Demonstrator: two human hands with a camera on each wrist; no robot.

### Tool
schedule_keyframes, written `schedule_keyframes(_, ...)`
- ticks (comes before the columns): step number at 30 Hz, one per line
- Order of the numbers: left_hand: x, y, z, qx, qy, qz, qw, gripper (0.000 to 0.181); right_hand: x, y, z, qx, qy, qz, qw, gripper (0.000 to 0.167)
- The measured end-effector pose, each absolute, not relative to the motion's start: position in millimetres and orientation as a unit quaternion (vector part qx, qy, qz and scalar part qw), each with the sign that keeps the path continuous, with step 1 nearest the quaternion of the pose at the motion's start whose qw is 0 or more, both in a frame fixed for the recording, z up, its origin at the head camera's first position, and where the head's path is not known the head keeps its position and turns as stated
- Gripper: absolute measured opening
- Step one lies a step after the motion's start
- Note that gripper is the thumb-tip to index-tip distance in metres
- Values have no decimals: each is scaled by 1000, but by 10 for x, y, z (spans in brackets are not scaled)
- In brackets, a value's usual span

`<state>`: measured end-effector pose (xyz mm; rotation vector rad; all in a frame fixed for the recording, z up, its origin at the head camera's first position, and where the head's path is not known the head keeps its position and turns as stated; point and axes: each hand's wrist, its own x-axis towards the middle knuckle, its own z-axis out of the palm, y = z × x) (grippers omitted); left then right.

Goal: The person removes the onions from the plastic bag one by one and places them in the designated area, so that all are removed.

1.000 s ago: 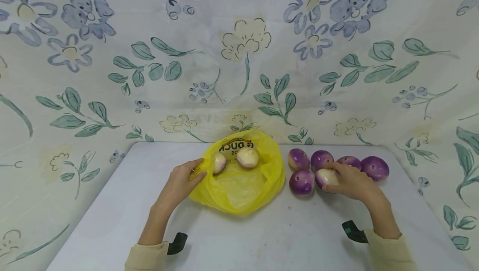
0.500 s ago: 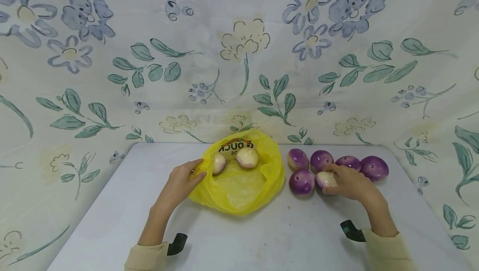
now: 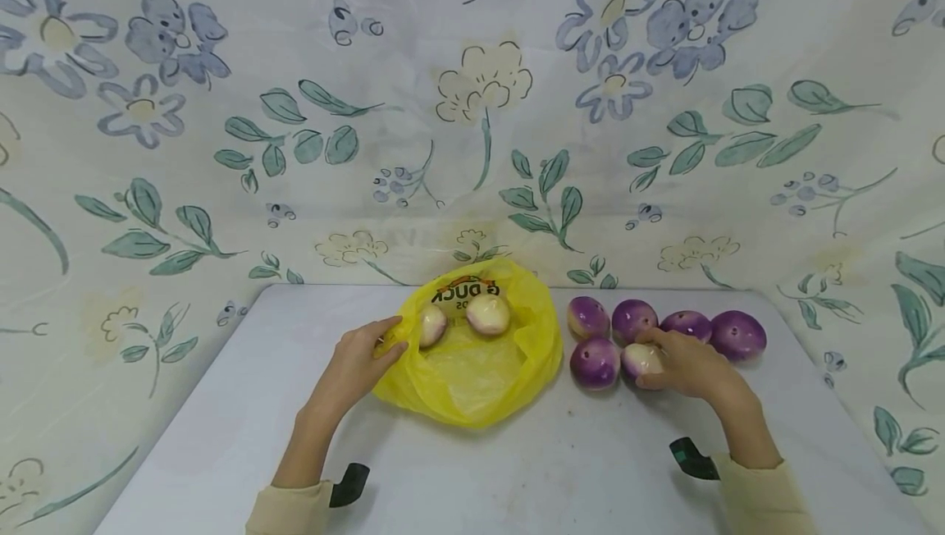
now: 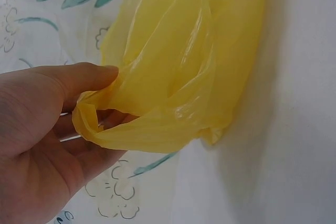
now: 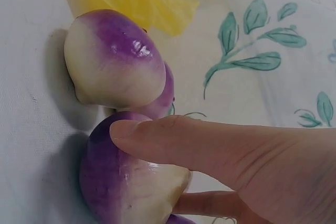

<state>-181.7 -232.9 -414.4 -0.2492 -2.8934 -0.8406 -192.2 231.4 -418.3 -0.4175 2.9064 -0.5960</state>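
Observation:
At the middle of the table lies a yellow plastic bag [image 3: 472, 387], its mouth spread toward me. Inside it are two white-and-purple turnips, one at the left wall [image 3: 431, 326] and another turnip [image 3: 488, 314] at the back. My left hand [image 3: 360, 361] holds the bag's left rim between thumb and fingers; in the left wrist view a yellow fold [image 4: 142, 132] loops over the fingers. To the right, my right hand [image 3: 690, 364] grips a turnip [image 5: 139, 177], thumb on one side and fingers partly hidden behind. Its pale end faces up, and it stands among the other turnips.
Close around the gripped turnip stand more purple turnips: a front one [image 3: 595, 363] at its left, and a back row including a far right turnip [image 3: 738, 336]. A flowered cloth [image 3: 472, 133] rises behind the white table [image 3: 517, 482].
Very little differs. My right hand has shifted slightly left and down with its fingers on the turnip. The left hand and bag stay as they were; the head view tilts a touch.

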Motion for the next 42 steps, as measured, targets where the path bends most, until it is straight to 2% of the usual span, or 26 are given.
schedule_keyframes(8,-1815,-2332,-4147,-85,-955,-279,62,48,-1893,2308,-4176,-139,966,-208,68,68)
schedule_keyframes(20,-1819,-2333,-4147,-90,-954,-277,69,47,-1859,2364,-4139,-107,966,-210,105,70)
schedule_keyframes(28,-1823,-2334,-4151,-89,-955,-275,70,47,-1846,2368,-4160,-109,966,-212,96,69)
schedule_keyframes(42,-1818,-2340,-4171,-92,-955,-275,69,47,-1786,2389,-4091,-102,966,-211,112,69)
